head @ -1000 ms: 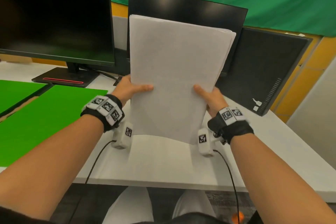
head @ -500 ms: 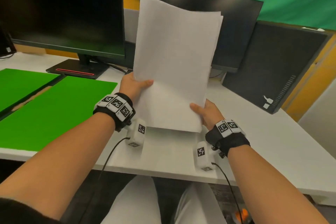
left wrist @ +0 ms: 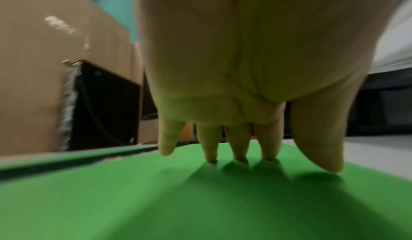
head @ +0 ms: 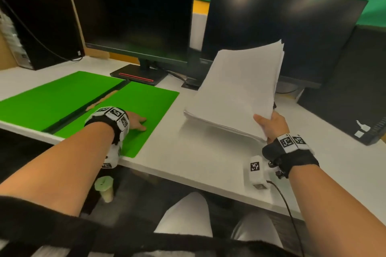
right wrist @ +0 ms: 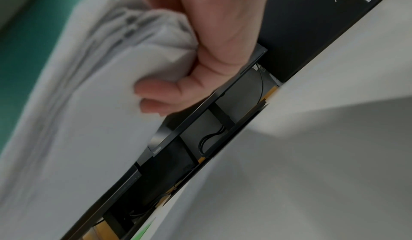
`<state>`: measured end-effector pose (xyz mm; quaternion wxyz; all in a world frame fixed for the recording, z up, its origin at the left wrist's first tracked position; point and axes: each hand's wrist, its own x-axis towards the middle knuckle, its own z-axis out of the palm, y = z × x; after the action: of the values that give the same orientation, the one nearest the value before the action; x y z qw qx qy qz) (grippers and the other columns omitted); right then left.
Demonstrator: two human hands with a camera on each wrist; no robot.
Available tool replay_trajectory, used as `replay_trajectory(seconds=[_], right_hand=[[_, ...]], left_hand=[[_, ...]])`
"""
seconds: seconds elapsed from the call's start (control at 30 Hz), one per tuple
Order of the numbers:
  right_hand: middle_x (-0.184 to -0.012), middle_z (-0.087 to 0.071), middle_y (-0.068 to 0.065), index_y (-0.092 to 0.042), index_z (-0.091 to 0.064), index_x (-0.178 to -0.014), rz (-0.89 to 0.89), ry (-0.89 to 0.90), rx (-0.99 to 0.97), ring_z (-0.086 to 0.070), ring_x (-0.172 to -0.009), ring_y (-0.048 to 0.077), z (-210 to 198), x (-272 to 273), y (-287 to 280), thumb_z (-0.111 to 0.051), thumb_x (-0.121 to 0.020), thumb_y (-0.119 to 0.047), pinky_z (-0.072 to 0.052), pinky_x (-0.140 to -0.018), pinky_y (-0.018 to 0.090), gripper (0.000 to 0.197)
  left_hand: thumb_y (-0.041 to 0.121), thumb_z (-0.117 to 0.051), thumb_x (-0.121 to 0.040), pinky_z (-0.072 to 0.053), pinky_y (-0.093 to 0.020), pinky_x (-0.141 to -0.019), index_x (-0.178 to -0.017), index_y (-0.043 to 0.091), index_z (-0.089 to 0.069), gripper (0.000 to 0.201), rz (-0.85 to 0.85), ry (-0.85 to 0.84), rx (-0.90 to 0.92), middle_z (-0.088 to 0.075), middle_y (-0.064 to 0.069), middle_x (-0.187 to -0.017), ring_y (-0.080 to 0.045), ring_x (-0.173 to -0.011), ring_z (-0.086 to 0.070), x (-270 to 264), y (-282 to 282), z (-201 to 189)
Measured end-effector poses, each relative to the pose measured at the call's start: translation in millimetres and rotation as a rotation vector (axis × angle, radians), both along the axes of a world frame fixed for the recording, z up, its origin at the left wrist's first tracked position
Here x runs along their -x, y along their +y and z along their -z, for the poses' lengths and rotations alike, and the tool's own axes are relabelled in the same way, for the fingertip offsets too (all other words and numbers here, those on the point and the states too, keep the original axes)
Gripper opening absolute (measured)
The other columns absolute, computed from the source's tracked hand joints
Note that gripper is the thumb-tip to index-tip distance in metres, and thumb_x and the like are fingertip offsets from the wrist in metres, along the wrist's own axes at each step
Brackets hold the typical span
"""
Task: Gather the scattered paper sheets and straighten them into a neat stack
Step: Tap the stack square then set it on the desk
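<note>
A thick stack of white paper sheets (head: 236, 89) hangs tilted above the white desk (head: 208, 158), its left edge low and its far edge raised. My right hand (head: 269, 125) grips the stack at its near right corner, thumb on top; the right wrist view shows the fingers (right wrist: 160, 94) curled under the paper stack (right wrist: 89, 120). My left hand (head: 136, 122) lies flat on the nearer green sheet (head: 146, 106) at the left, holding nothing. In the left wrist view its straight fingertips (left wrist: 240, 157) touch the green sheet (left wrist: 200, 199).
Two dark monitors (head: 137, 16) (head: 277, 33) stand at the back of the desk. A second green sheet (head: 52, 98) lies farther left. A black computer case (head: 351, 94) leans at the right, another black case (head: 39, 23) at the far left. A cup (head: 105, 188) stands below the desk edge.
My left hand has let go of the stack and moved left onto the green sheet. My right hand alone now holds the stack, tipped from upright toward flat and lower over the desk.
</note>
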<state>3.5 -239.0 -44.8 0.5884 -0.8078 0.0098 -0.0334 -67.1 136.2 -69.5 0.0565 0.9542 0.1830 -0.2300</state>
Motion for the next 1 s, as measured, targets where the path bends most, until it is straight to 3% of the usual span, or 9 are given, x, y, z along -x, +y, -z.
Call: replay_trajectory(seconds=[0.2, 0.33, 0.4, 0.47, 0.57, 0.73, 0.8, 0.93, 1.0], right_hand=[[-0.129, -0.057, 0.019, 0.003, -0.051, -0.128, 0.09, -0.015, -0.026, -0.057, -0.109, 0.032, -12, -1, -14, -0.061, -0.087, -0.011, -0.039, -0.08, 0.027, 0.044], [-0.121, -0.06, 0.014, 0.003, -0.052, -0.126, 0.113, -0.011, -0.102, -0.054, -0.096, 0.022, -20, 6, -33, -0.061, -0.087, -0.01, -0.047, -0.057, 0.017, 0.042], [-0.118, -0.059, 0.01, 0.003, -0.053, -0.125, 0.128, -0.006, -0.135, -0.054, -0.095, 0.022, -22, 9, -38, -0.062, -0.086, -0.009, -0.05, -0.059, 0.012, 0.041], [-0.123, -0.06, 0.017, 0.004, -0.054, -0.124, 0.136, 0.016, -0.188, -0.057, -0.092, 0.025, -24, 14, -37, -0.063, -0.084, -0.007, -0.051, -0.07, 0.024, 0.042], [-0.118, -0.06, 0.017, 0.007, -0.054, -0.123, 0.053, 0.065, -0.202, -0.058, -0.081, 0.023, -21, 27, -16, -0.06, -0.086, -0.004, -0.05, -0.052, 0.018, 0.039], [-0.091, -0.065, 0.02, 0.011, -0.06, -0.111, -0.08, 0.255, -0.187, -0.058, -0.075, 0.028, 10, 51, 51, -0.061, -0.081, 0.004, -0.048, -0.07, 0.037, 0.03], [-0.08, -0.069, 0.014, 0.007, -0.065, -0.089, -0.163, 0.314, -0.108, -0.058, -0.085, 0.028, 25, 54, 73, -0.062, -0.081, 0.003, -0.049, -0.076, 0.04, 0.01], [-0.106, -0.061, 0.014, 0.004, -0.059, -0.117, -0.233, 0.393, 0.171, -0.05, -0.09, 0.018, 42, 62, 93, -0.061, -0.087, -0.016, -0.043, -0.08, 0.029, 0.036], [-0.094, -0.055, 0.009, -0.005, -0.064, -0.098, -0.255, 0.417, 0.277, -0.05, -0.076, 0.019, 46, 63, 94, -0.06, -0.088, -0.02, -0.039, -0.073, 0.025, 0.019]], left_hand=[[0.04, -0.036, -0.099, -0.013, -0.037, -0.121, -0.153, 0.022, -0.005, 0.065, 0.321, 0.057, 0.056, -0.003, -0.011, -0.162, -0.028, -0.149, -0.016, -5, -90, -3], [0.036, -0.038, -0.099, -0.027, -0.039, -0.117, -0.153, 0.017, -0.009, 0.064, 0.425, 0.02, 0.053, -0.016, -0.016, -0.16, -0.032, -0.145, -0.028, -7, -173, -4], [0.031, -0.033, -0.101, -0.026, -0.036, -0.115, -0.151, 0.006, -0.019, 0.057, 0.315, -0.075, 0.194, -0.025, -0.017, -0.157, -0.03, -0.144, -0.03, -3, -185, -19], [0.027, -0.032, -0.102, -0.027, -0.035, -0.113, -0.142, -0.001, -0.039, 0.049, 0.206, -0.29, 0.381, -0.039, -0.017, -0.151, -0.028, -0.139, -0.037, 3, -164, -39], [0.028, -0.056, -0.092, -0.037, -0.036, -0.105, -0.132, 0.004, -0.052, 0.047, -0.22, -0.754, 0.49, -0.051, -0.019, -0.14, -0.031, -0.129, -0.048, 25, -88, -47], [0.049, -0.075, -0.069, -0.011, -0.056, -0.117, -0.153, 0.013, -0.006, 0.115, -1.054, -0.879, 0.348, -0.001, -0.019, -0.161, -0.039, -0.148, -0.004, 84, 11, 2], [0.051, -0.077, -0.065, -0.007, -0.054, -0.118, -0.153, 0.014, 0.008, 0.128, -1.189, -0.828, 0.425, 0.007, -0.017, -0.161, -0.038, -0.149, -0.001, 95, 16, 25], [0.035, -0.075, -0.076, -0.016, -0.044, -0.118, -0.152, 0.014, 0.012, 0.117, -1.274, -0.982, 0.663, -0.003, -0.016, -0.161, -0.035, -0.147, -0.017, 98, 9, 46], [0.023, -0.072, -0.081, -0.013, -0.037, -0.12, -0.152, 0.01, 0.01, 0.11, -1.306, -1.128, 0.709, -0.003, -0.013, -0.162, -0.029, -0.149, -0.014, 96, 11, 50]])
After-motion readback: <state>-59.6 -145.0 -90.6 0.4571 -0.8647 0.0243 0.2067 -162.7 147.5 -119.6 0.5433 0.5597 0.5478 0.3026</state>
